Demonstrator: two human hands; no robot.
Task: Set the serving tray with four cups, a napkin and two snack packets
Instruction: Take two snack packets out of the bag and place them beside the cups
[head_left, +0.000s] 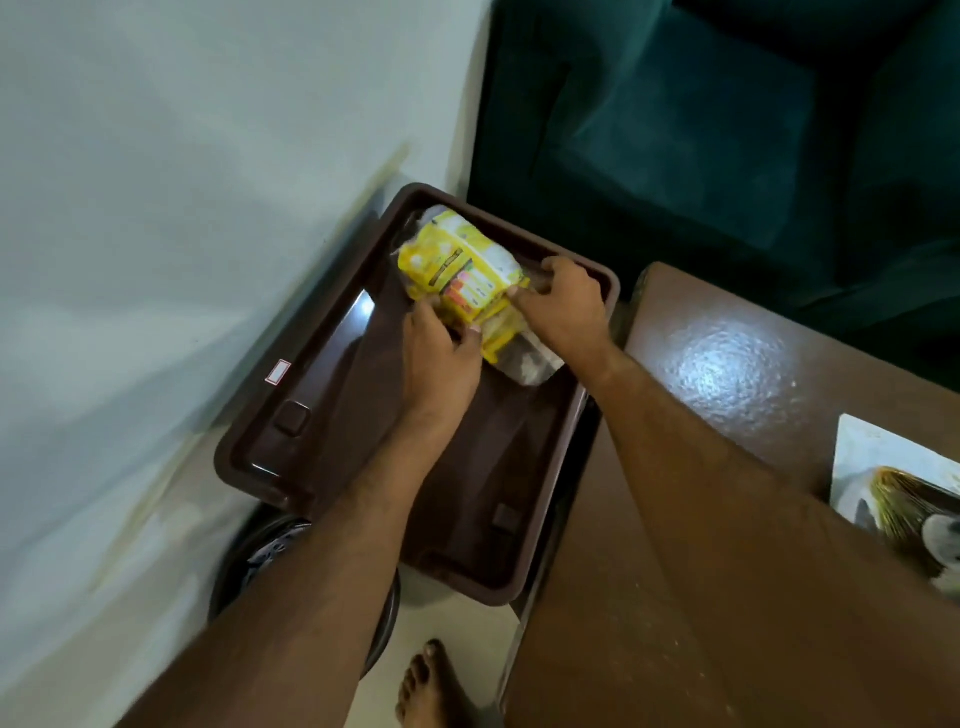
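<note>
Yellow snack packets (460, 265) lie at the far end of the brown serving tray (311, 358), with a clear-ended packet (524, 358) showing beneath them. Your left hand (439, 358) pinches their near edge with curled fingers; your right hand (563, 306) closes on their right side, near the tray's far right corner. A brown table (727, 364) stands just right of the tray, carrying a printed paper (893, 493). Beyond the tray sits a dark green sofa (701, 130).

Both hands (441, 353) (563, 306) extended, fingers pinched.
</note>
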